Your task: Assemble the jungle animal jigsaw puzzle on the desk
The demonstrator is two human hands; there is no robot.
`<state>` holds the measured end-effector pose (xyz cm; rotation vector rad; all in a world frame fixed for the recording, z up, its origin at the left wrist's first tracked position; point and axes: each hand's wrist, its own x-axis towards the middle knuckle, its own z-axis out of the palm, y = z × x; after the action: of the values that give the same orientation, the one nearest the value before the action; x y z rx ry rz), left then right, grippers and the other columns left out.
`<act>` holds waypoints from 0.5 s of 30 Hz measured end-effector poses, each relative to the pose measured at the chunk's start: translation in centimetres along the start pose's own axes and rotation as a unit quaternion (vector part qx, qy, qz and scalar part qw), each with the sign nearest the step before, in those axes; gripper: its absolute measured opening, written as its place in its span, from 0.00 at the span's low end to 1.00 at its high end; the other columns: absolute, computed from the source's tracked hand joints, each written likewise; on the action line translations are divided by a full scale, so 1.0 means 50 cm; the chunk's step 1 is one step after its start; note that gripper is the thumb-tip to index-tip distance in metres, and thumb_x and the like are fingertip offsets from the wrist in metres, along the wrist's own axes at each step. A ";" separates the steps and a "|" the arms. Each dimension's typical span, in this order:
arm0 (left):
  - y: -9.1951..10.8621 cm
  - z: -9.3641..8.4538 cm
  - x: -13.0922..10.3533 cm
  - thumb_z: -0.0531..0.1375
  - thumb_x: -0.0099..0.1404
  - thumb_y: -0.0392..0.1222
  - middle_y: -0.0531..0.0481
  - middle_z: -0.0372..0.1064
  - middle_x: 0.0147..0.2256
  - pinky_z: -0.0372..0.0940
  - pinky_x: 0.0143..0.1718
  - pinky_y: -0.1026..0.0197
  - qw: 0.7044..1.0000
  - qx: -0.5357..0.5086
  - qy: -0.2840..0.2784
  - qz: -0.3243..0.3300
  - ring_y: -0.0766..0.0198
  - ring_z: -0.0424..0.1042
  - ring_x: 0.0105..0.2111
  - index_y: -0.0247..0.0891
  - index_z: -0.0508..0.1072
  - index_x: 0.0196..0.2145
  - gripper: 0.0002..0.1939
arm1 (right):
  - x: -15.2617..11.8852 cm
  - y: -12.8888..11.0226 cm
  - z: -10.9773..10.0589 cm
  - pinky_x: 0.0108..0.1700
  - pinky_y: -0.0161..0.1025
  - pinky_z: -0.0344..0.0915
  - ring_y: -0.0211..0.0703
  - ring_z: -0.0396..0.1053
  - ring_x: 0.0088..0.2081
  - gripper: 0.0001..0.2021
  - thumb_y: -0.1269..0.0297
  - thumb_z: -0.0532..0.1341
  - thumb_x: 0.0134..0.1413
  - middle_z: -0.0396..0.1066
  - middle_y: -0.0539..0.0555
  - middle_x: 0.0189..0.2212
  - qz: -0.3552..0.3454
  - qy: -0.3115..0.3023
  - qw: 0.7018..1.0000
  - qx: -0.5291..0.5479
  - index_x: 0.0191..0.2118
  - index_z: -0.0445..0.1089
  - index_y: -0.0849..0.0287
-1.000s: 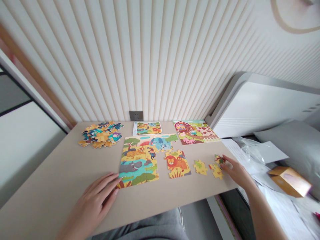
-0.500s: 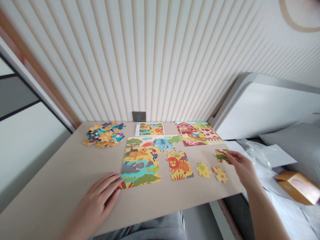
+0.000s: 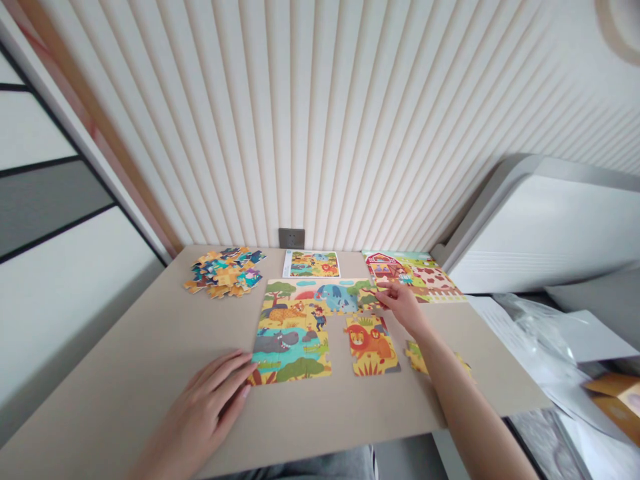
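Observation:
My right hand (image 3: 403,307) pinches a green and yellow puzzle piece (image 3: 369,298) at the upper right of the partly joined animal puzzle (image 3: 290,333), beside its elephant part. My left hand (image 3: 215,393) lies flat with its fingers spread, fingertips at the puzzle's lower left corner. A joined lion section (image 3: 373,345) sits apart, to the right of the hippo part. Under my right forearm, loose yellow pieces (image 3: 416,357) show in part. A small picture card (image 3: 311,264) lies behind the puzzle.
A heap of loose pieces (image 3: 225,272) lies at the table's back left. A farm puzzle (image 3: 425,275) is at the back right. Beyond the table's right edge are plastic wrapping (image 3: 537,333) and an orange box (image 3: 615,397). A ribbed wall with a socket (image 3: 292,238) stands behind.
My right hand has carried its piece leftward, from the right side of the table to the elephant part. My left hand has stayed at the puzzle's corner. The view has shifted slightly.

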<state>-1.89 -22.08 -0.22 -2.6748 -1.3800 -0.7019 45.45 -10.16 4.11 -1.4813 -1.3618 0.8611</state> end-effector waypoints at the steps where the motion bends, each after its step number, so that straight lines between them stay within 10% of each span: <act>1: 0.000 0.000 0.000 0.59 0.73 0.48 0.48 0.70 0.61 0.68 0.61 0.52 1.000 0.000 0.002 0.001 0.52 0.71 0.60 0.47 0.73 0.60 0.20 | 0.003 0.008 0.004 0.29 0.40 0.68 0.40 0.68 0.25 0.31 0.41 0.72 0.45 0.73 0.49 0.24 -0.003 0.003 1.000 -0.008 0.47 0.76 0.61; 15: -0.001 0.002 -0.005 0.59 0.73 0.50 0.48 0.70 0.61 0.67 0.62 0.50 1.000 -0.006 -0.012 -0.008 0.51 0.70 0.61 0.48 0.72 0.62 0.21 | -0.009 0.047 -0.016 0.34 0.43 0.71 0.46 0.72 0.30 0.28 0.42 0.69 0.51 0.75 0.53 0.29 -0.010 0.044 0.997 -0.058 0.49 0.76 0.60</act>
<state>-2.04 -22.22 -0.45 -2.6937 -1.4086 -0.6841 46.92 -10.64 2.15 -1.5739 -1.3789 0.7059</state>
